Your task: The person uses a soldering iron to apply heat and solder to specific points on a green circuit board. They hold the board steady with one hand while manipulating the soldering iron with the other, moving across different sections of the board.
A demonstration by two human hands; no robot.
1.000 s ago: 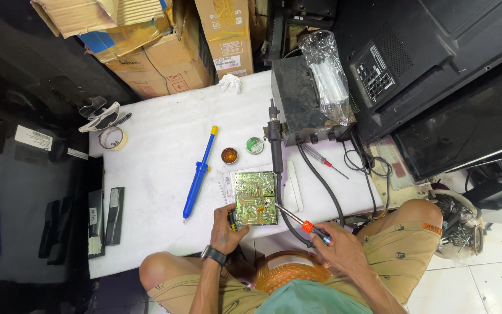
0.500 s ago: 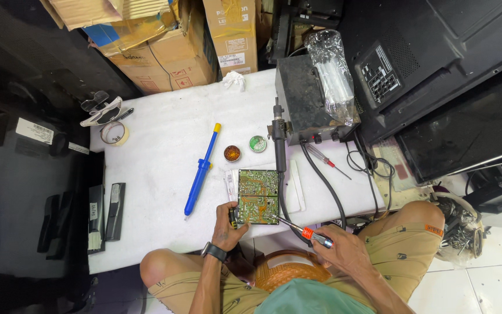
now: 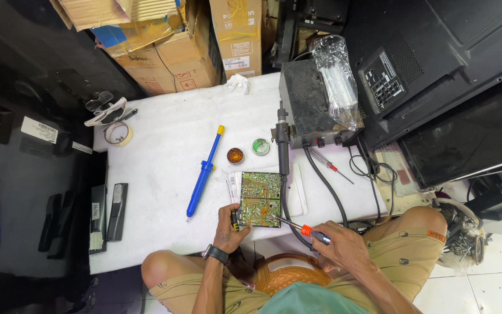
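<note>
A green circuit board (image 3: 260, 199) lies near the front edge of the white table (image 3: 164, 163). My left hand (image 3: 228, 227) grips its lower left corner. In my right hand (image 3: 342, 247) is an orange-handled screwdriver (image 3: 300, 228), its thin shaft pointing left with the tip on the board's lower right part. A black wristband sits on my left wrist. My knees show below the table edge.
A blue desoldering pump (image 3: 204, 172) lies left of the board. Two small round tins (image 3: 246, 151) and a black soldering handpiece (image 3: 283, 148) sit behind it. A soldering station (image 3: 312, 107), a small red screwdriver (image 3: 325, 164), tape roll (image 3: 117, 133), cardboard boxes (image 3: 164, 52) and black screens (image 3: 454, 75) surround the table.
The view shifted slightly. My hands stay on the board and screwdriver, with the tip still against the board's lower right.
</note>
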